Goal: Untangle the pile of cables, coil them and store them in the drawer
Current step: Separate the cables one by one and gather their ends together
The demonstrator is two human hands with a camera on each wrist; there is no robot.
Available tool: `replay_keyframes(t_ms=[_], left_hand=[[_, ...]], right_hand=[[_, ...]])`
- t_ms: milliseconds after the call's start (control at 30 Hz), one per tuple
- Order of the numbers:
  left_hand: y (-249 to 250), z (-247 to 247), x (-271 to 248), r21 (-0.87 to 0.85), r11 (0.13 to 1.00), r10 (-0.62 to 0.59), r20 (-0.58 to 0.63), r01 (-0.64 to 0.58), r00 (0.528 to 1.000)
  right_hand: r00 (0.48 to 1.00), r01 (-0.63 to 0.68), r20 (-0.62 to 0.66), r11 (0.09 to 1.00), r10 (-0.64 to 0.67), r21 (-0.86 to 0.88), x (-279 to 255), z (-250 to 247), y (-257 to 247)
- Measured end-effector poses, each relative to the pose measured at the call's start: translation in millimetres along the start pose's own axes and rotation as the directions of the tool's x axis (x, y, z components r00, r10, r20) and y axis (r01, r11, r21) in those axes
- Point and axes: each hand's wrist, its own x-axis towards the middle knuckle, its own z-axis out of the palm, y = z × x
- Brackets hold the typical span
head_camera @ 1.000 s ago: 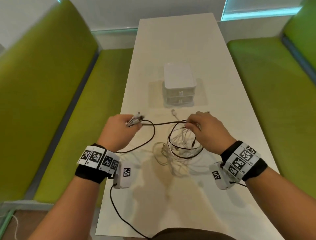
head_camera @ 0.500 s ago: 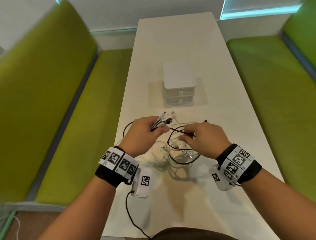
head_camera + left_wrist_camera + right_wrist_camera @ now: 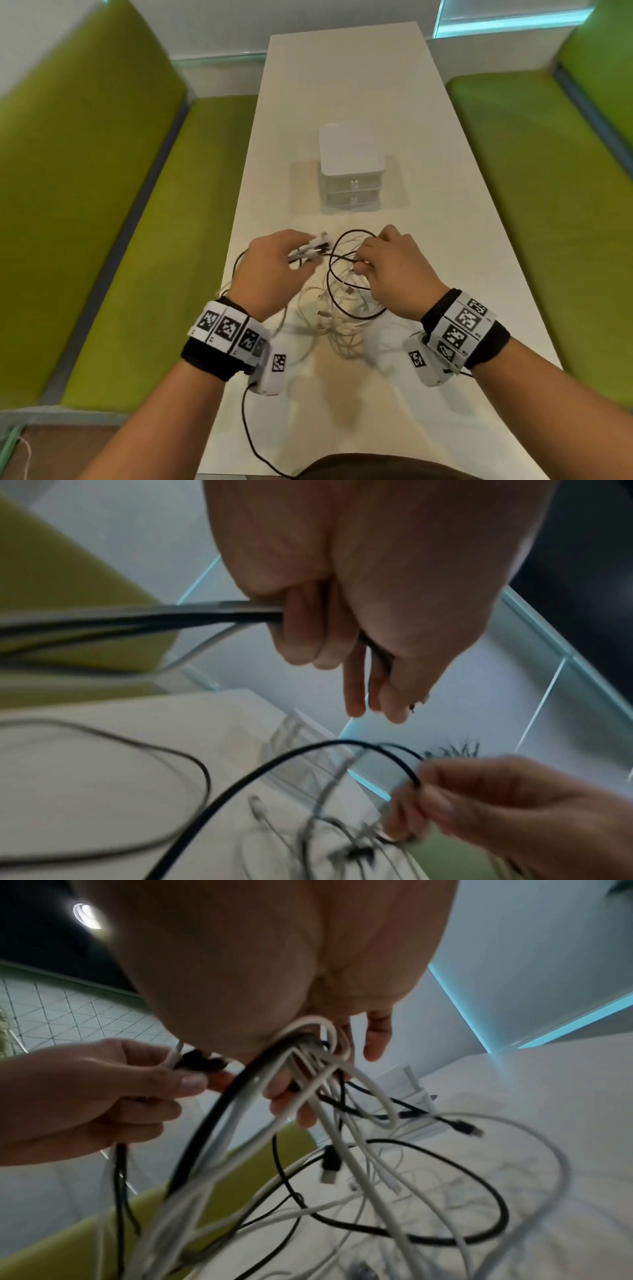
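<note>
A tangle of white and black cables [image 3: 337,310] lies on the white table [image 3: 342,85], near its front. My left hand [image 3: 298,255] grips a bundle of cable ends with their plugs [image 3: 313,246] sticking out toward the right. In the left wrist view its fingers [image 3: 301,631] curl round black and grey cables [image 3: 164,618]. My right hand [image 3: 362,262] holds several loops of black and white cable [image 3: 308,1053] just above the pile; a black loop [image 3: 337,246] arcs between the hands. A small white drawer unit [image 3: 349,168] stands behind, both drawers closed.
Green padded benches run along the left [image 3: 113,240] and right [image 3: 548,212] of the narrow table. A black lead [image 3: 249,431] from the left wrist camera hangs over the front edge. A wall closes off the table's far end.
My left hand has moved right and slightly forward with the plug ends, closing up to the right hand. The black cable between them has slackened into loops.
</note>
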Motion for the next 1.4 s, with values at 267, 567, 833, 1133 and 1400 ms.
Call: replay_keyframes(t_ms=[267,567,833,1133,1400], left_hand=[[5.4,15.4,3.6,-0.021,0.987,-0.152,0.228,0.161,0.962],[-7.4,-32.4,7.0,-0.271,0.936,-0.182,0.174,0.225,0.968],[-88.8,-10.7,-20.9,0.095,0.89,-0.443,0.42,0.446,0.792],[-128.5,23.0,-26.1,0.437,0.828,-0.47,0.2,0.352,0.859],[-119.4,24.9,-32.6,0.747,0.662,-0.458,0.352,0.049,0.816]], right_hand=[[0.999,-0.006,-0.052,0.991,0.013,0.134,-2.5,-10.4,-5.9],[0.959,-0.211,0.237,0.952,0.157,0.221,-4.2,-9.4,15.4],[0.972,-0.226,0.092,0.97,0.217,0.091,-5.5,-13.5,45.0],[0.968,-0.206,-0.075,0.934,0.237,0.291,-3.9,-14.1,52.9],[0.919,-0.091,-0.321,0.914,0.23,0.395,-7.0,-34.1,28.0]])
